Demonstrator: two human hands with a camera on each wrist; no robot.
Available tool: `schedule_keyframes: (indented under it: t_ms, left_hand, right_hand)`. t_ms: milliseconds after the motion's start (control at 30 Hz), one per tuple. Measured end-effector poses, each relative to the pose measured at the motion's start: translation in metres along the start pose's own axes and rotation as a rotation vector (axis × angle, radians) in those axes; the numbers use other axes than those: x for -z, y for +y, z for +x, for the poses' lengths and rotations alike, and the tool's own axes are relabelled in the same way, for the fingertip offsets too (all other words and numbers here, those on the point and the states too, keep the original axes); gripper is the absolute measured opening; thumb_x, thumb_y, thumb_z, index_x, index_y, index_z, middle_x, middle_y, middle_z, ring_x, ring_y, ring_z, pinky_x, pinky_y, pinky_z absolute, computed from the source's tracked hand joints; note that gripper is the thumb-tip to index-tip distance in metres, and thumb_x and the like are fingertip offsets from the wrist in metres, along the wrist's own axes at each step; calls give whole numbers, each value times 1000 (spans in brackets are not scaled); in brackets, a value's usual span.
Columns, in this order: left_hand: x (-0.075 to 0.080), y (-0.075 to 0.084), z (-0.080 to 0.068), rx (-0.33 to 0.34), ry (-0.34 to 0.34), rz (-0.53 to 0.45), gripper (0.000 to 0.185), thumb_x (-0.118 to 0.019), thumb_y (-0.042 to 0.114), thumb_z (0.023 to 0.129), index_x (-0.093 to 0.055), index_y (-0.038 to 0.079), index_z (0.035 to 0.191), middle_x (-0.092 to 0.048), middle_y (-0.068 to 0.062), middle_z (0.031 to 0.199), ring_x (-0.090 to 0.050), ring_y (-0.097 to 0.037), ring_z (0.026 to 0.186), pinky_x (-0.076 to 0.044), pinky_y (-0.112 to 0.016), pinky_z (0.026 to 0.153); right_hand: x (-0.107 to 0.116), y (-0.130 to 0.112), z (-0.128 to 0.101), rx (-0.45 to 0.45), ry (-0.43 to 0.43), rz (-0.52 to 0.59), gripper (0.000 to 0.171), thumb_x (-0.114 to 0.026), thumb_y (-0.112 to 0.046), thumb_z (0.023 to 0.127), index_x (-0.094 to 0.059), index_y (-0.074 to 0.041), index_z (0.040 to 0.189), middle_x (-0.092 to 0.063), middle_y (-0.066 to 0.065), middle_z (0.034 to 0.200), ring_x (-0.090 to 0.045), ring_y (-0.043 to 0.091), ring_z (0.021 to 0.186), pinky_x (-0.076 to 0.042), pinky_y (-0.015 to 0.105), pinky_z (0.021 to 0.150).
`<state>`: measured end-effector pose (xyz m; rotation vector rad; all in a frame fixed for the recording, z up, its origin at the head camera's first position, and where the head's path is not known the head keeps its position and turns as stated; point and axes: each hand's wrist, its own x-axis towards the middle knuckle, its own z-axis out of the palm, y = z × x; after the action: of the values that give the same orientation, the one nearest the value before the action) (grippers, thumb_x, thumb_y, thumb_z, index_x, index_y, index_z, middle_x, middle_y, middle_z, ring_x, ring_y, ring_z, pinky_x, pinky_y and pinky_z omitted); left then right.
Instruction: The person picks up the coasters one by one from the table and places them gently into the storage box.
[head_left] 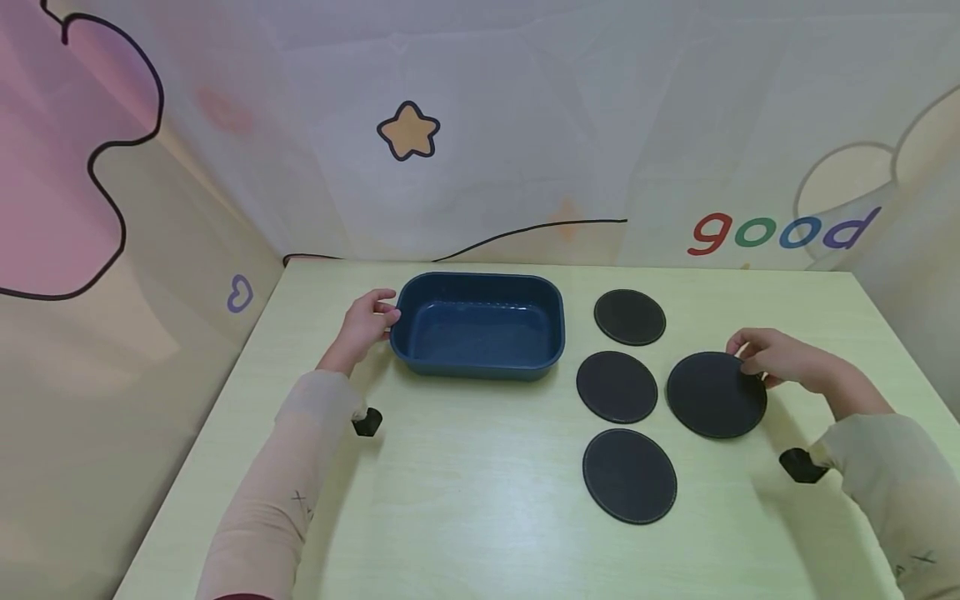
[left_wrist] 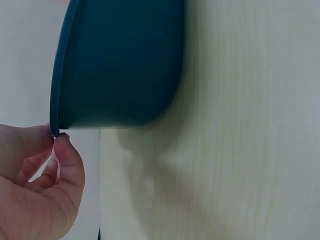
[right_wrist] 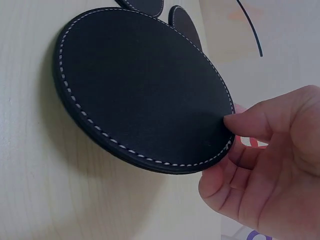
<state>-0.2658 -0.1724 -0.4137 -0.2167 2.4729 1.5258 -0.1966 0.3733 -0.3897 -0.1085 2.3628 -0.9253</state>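
A dark blue rectangular tray (head_left: 480, 360) stands on the pale table, with nothing visible inside it. My left hand (head_left: 381, 313) is at the tray's left end. In the left wrist view its thumb and a fingertip (left_wrist: 64, 142) meet on the rim of the tray (left_wrist: 120, 65). Right of the tray lie several round black coasters with white stitching. My right hand (head_left: 750, 357) pinches the far right edge of the rightmost coaster (head_left: 712, 396). In the right wrist view this coaster (right_wrist: 145, 85) is tilted up off the table, held between thumb and fingers (right_wrist: 226, 145).
Three more coasters lie flat: one at the back (head_left: 630, 317), one in the middle (head_left: 617, 386), one nearest me (head_left: 630, 475). Cartoon-printed cloth walls close in the table's back and left side. The table's (head_left: 465, 500) front half is bare wood.
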Motion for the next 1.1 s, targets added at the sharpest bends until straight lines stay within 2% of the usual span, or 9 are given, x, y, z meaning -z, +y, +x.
schedule_keyframes:
  t_ms: [233, 467, 633, 1100]
  left_hand:
    - [0, 0, 0, 1, 6, 5, 41, -47, 9, 91, -39, 9, 131, -45, -14, 111, -50, -21, 89, -50, -32, 78]
    - [0, 0, 0, 4, 10, 5, 41, -47, 9, 91, -39, 10, 131, -46, -14, 112, -50, -21, 90, -50, -32, 78]
    - [0, 0, 0, 0, 10, 14, 40, -47, 9, 91, -40, 10, 130, -46, -13, 110, -50, -20, 87, -50, -29, 74]
    - [1, 3, -2, 6, -2, 29, 36, -45, 9, 91, -44, 8, 128, -47, -13, 109, -50, -19, 87, -48, -25, 70]
  right_hand:
    - [6, -7, -7, 20, -53, 161, 23, -44, -1, 84, -37, 1, 106, -43, 8, 86, -48, 19, 75, -46, 35, 66]
    - [9, -15, -5, 144, -42, 311, 13, -44, -2, 88, -44, -10, 98, -48, -3, 80, -52, 14, 71, -47, 34, 65]
    - [6, -25, -1, 224, -50, 383, 13, -44, -2, 89, -45, -11, 99, -50, -2, 82, -53, 14, 72, -49, 33, 65]
    - [-6, -59, 13, 322, -46, 517, 14, -45, -3, 89, -46, -11, 101, -52, -1, 85, -54, 13, 72, -50, 28, 65]
